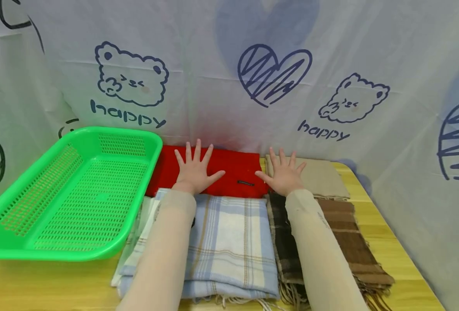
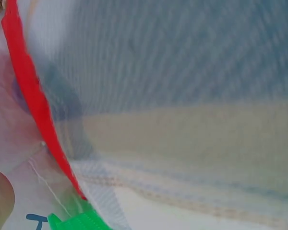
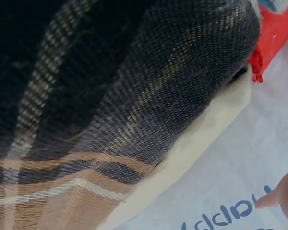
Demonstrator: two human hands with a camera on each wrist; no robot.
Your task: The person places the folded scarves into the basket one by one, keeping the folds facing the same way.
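Left grip [image 1: 194, 171] and right grip [image 1: 285, 175], fingers spread, partly hide red cloth [image 1: 237, 167].

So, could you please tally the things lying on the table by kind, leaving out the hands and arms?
Baskets: 1, the green basket
Folded cloths: 4, the red cloth, beige cloth, blue-and-white plaid cloth and brown-and-black plaid cloth
Total: 5 things visible
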